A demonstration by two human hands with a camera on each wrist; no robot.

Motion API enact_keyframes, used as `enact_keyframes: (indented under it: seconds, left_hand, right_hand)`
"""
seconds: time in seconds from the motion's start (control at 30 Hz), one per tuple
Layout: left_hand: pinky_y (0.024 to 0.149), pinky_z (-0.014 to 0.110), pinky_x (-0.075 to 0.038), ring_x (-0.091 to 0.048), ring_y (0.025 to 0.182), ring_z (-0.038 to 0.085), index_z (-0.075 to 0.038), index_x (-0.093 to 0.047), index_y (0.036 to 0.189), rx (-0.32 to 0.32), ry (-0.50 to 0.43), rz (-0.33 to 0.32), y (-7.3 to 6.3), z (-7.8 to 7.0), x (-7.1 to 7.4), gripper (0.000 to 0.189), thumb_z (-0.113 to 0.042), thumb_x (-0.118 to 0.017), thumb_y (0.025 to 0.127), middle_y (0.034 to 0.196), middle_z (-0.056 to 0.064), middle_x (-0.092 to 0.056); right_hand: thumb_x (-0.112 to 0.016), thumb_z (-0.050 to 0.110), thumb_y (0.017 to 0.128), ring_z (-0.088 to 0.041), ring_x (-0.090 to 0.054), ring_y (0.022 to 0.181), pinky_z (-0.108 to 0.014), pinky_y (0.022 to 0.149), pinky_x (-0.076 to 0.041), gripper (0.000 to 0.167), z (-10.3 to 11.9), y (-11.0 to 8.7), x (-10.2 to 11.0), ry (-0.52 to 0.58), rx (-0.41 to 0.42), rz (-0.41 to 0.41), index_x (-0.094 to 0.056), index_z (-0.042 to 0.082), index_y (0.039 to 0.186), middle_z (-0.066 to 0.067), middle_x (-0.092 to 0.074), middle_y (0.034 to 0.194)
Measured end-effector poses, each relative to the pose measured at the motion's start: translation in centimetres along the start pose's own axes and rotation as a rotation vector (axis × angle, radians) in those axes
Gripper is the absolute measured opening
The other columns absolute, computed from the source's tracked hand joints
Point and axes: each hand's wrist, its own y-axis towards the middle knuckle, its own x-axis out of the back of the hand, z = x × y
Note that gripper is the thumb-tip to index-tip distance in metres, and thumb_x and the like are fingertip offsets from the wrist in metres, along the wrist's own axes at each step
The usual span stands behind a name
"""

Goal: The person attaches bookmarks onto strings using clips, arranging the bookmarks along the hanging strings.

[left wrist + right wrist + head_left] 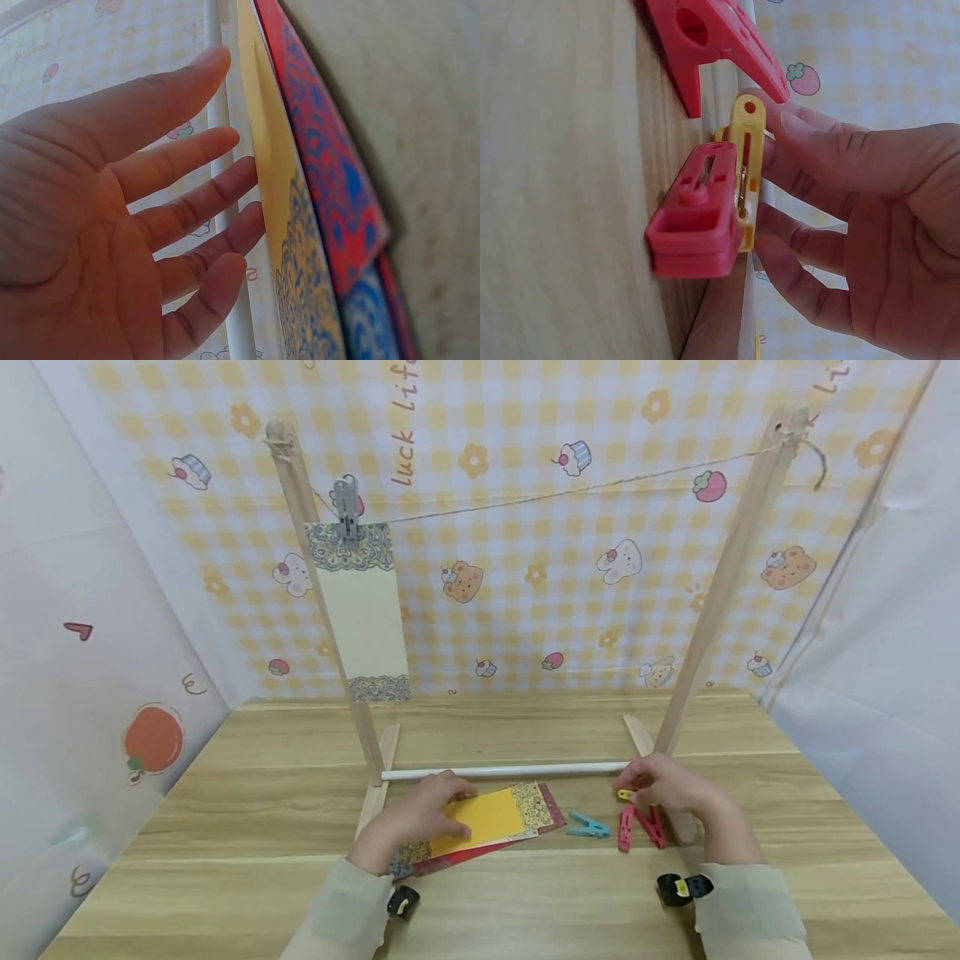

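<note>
Pinched between the thumb and fingers of the right hand [667, 783] is the yellow clip [756, 165], just in front of the right end of the rod [506, 771]. It is slim, with a round hole near one end, a long slot down its middle and metal showing inside. Two pink clips [626, 831] lie on the table [540, 902], farther in front of that rod end, and a blue clip [590, 828] lies in front of the rod, nearer its middle. Before the rod's left half, a yellow card [483, 820] with blue-patterned ends overlaps a red card [468, 857]; over them is the left hand [422, 810], its grip loose and fingers apart. Wooden posts [731, 568] rise at the rod's two ends, with a string [637, 480] tied between them. Above the rod's left end, a grey clip [347, 506] holds a cream card [363, 618] with blue-patterned ends. Behind the rod hangs a yellow-checked cloth [517, 627]
</note>
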Motion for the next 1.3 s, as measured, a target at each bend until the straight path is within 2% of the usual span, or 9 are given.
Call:
enact_keyframes:
  seconds: [0.2,0.4,0.77,1.0,1.17,1.3]
  left_hand:
    - [0.103,0.052,-0.045,-0.051,0.120,0.028,-0.009,-0.059,0.136,0.034,0.049,0.055,-0.17,-0.10,0.06,0.068,-0.023,-0.087,0.076,0.129,0.008,-0.058]
    - [0.100,0.053,-0.045,-0.047,0.117,0.025,-0.012,-0.054,0.141,0.033,0.080,0.080,-0.19,-0.49,-0.04,0.077,-0.020,-0.088,0.073,0.131,0.008,-0.053]
    - [0.100,0.050,-0.046,-0.045,0.116,0.022,-0.015,-0.050,0.145,0.072,0.117,0.090,0.10,-0.29,-0.30,0.079,-0.018,-0.086,0.075,0.130,0.004,-0.051]
    - [0.101,0.061,-0.041,-0.044,0.117,0.023,-0.016,-0.053,0.142,0.086,0.122,0.086,0.03,-0.20,-0.21,0.075,-0.020,-0.086,0.075,0.127,0.003,-0.051]
    - [0.105,0.071,-0.032,-0.042,0.130,0.031,-0.016,-0.051,0.139,0.093,0.107,0.077,-0.16,-0.40,-0.28,0.074,-0.018,-0.087,0.074,0.136,0.006,-0.049]
    - [0.107,0.073,-0.027,-0.037,0.139,0.035,-0.017,-0.049,0.138,0.097,0.099,0.073,-0.23,-0.61,-0.30,0.076,-0.016,-0.087,0.073,0.146,0.010,-0.046]
  right_hand:
    - [-0.059,-0.011,0.087,-0.015,-0.053,0.074,-0.026,0.065,-0.047,0.010,-0.22,0.09,-0.20,0.029,0.016,0.015,-0.067,-0.006,0.091,-0.008,-0.065,0.082]
    - [-0.060,-0.010,0.088,-0.015,-0.053,0.073,-0.025,0.063,-0.046,0.008,-0.44,-0.10,-0.25,0.029,-0.008,-0.001,-0.067,-0.006,0.091,-0.008,-0.065,0.081]
    - [-0.059,-0.009,0.089,-0.016,-0.053,0.076,-0.026,0.067,-0.046,0.008,-0.31,-0.08,-0.16,0.037,-0.017,-0.037,-0.066,-0.006,0.091,-0.009,-0.067,0.084]
    - [-0.059,-0.009,0.089,-0.017,-0.054,0.078,-0.030,0.070,-0.046,0.008,0.00,-0.03,-0.15,0.031,-0.021,-0.067,-0.066,-0.006,0.089,-0.009,-0.067,0.085]
    - [-0.059,-0.008,0.089,-0.017,-0.057,0.081,-0.030,0.073,-0.048,0.008,0.02,0.02,-0.08,0.037,-0.003,-0.092,-0.066,-0.005,0.091,-0.011,-0.068,0.088]
    - [-0.059,-0.008,0.089,-0.019,-0.057,0.083,-0.033,0.075,-0.048,0.008,0.06,0.04,-0.03,0.058,0.004,-0.104,-0.066,-0.005,0.092,-0.012,-0.067,0.090]
